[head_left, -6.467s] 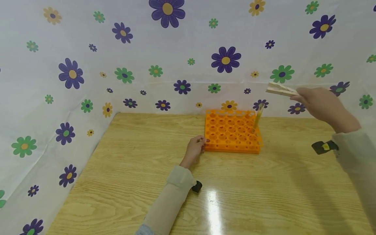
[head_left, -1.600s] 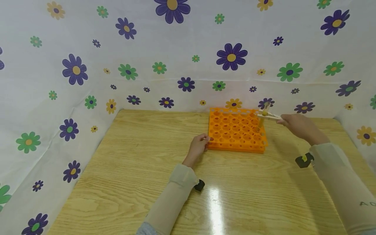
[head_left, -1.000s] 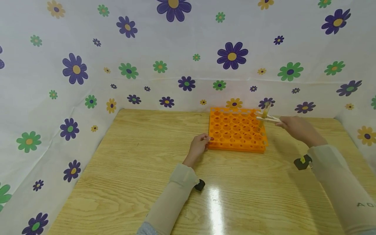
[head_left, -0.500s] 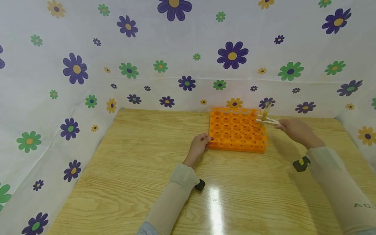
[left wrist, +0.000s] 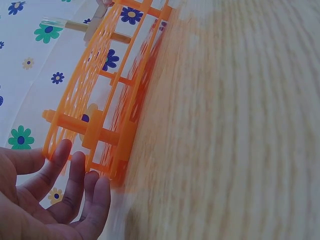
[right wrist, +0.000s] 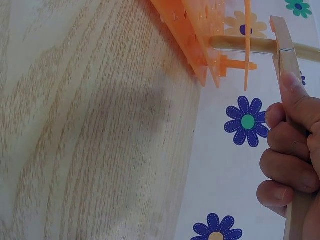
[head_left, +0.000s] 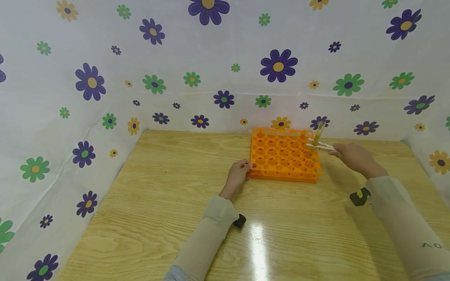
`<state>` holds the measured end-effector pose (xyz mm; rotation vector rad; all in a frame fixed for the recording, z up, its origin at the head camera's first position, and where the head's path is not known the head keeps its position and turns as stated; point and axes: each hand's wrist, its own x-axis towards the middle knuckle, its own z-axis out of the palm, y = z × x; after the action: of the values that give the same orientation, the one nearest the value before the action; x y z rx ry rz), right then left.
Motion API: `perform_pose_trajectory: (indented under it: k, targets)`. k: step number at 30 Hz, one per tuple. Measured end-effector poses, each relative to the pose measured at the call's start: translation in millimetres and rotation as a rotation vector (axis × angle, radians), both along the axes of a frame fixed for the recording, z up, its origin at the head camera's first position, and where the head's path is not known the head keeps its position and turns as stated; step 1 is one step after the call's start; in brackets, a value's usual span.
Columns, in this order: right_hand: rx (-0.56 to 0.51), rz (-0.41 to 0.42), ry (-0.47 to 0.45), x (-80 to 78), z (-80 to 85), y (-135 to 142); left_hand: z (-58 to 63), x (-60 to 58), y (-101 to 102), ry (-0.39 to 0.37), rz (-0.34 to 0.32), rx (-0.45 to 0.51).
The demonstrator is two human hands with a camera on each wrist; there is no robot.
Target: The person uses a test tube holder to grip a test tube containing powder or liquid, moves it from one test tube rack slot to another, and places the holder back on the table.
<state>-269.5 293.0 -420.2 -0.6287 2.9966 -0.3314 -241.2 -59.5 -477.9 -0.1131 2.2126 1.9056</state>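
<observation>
Head view has the bench [head_left: 158,218] spreading beneath both forearms, the flowered cloth [head_left: 211,47] rising behind it, and the orange rack [head_left: 281,175] near its far edge, right of centre. Of my hands, the right hand [head_left: 358,157] is off the rack's right end, fingers curled round a wooden clamp [right wrist: 286,62]; the left hand [head_left: 236,175] is at the near left corner, thumb and forefinger pinching the rim, the other fingers bent by the end. From my right hand the clamp points left to the test tube [head_left: 318,134], and what counts most, I judge, is how those two cross: the tube's long axis runs steeply, lower end down in the rack's right side, upper end leaning right, while the clamp lies nearly square across it partway up. So my right hand is the nearer, just right of the tube; my left is the rack's whole width away. How tightly the clamp's tips bite, I cannot tell.
</observation>
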Motion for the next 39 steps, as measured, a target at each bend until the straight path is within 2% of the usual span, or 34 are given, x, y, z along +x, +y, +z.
perform_pose_trajectory:
  k: [39]
  targets:
    - [-0.018,0.016,0.003,-1.2,-12.8,1.0,0.0,-0.5,0.3,-0.003,0.003,-0.02]
